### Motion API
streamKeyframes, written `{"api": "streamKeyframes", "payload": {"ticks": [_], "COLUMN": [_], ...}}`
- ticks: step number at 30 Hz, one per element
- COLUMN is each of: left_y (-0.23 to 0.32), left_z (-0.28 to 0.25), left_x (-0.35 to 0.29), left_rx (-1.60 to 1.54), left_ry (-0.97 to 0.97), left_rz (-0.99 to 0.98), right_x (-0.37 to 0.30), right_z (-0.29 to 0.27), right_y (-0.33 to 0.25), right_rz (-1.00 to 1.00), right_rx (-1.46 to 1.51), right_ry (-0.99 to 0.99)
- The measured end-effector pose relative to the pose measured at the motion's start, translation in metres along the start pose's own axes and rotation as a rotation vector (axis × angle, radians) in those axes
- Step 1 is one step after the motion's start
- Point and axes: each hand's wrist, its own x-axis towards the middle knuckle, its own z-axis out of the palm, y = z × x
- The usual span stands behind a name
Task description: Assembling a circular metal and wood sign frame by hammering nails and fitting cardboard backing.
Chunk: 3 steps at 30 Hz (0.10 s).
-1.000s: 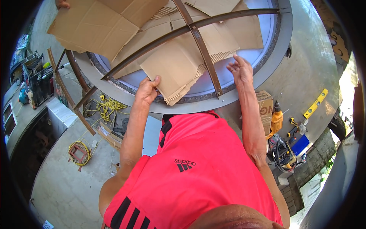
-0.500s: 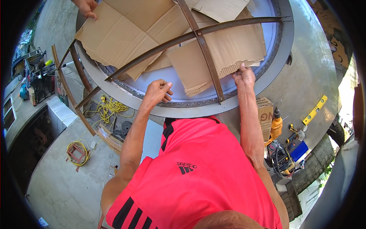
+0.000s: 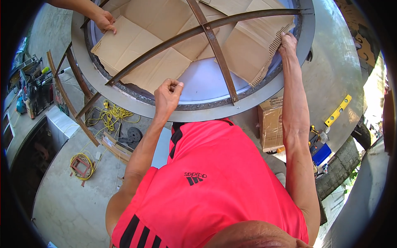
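Observation:
My right hand (image 3: 288, 44) grips the right end of a brown cardboard piece (image 3: 248, 56) with a ragged, corrugated edge. This piece lies inside a large round grey metal ring (image 3: 144, 108), beneath crossed rusty metal bars (image 3: 221, 62). My left hand (image 3: 167, 98) hovers over the ring's near rim with fingers curled in, beside the lower edge of another cardboard sheet (image 3: 136, 58); nothing shows in it. At the upper left, another person's hand (image 3: 105, 21) rests at that sheet's edge. A white surface (image 3: 202, 84) shows between the cardboard pieces.
Curved rusty bars (image 3: 76, 78) stick out left of the ring. Yellow cable (image 3: 109, 118) lies coiled on the floor. To the right are a cardboard box (image 3: 271, 126), a yellow spirit level (image 3: 338, 110) and a blue object (image 3: 321, 154).
My right hand has moved right and away from me, turning the cardboard piece with it. The other person's hand has come further in. My left hand's fingers have curled tighter.

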Motion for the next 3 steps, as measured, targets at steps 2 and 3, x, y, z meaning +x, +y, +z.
{"api": "streamKeyframes", "payload": {"ticks": [2, 3], "left_y": [0.006, 0.006], "left_z": [0.003, 0.004], "left_x": [-0.002, -0.005], "left_rx": [0.412, 0.818], "left_ry": [0.200, 0.398], "left_rz": [0.201, 0.416], "right_x": [0.016, 0.019], "right_z": [0.000, -0.004], "right_y": [0.002, 0.008], "right_rz": [-0.030, -0.024], "right_rx": [-0.094, -0.186], "right_ry": [-0.019, 0.016]}}
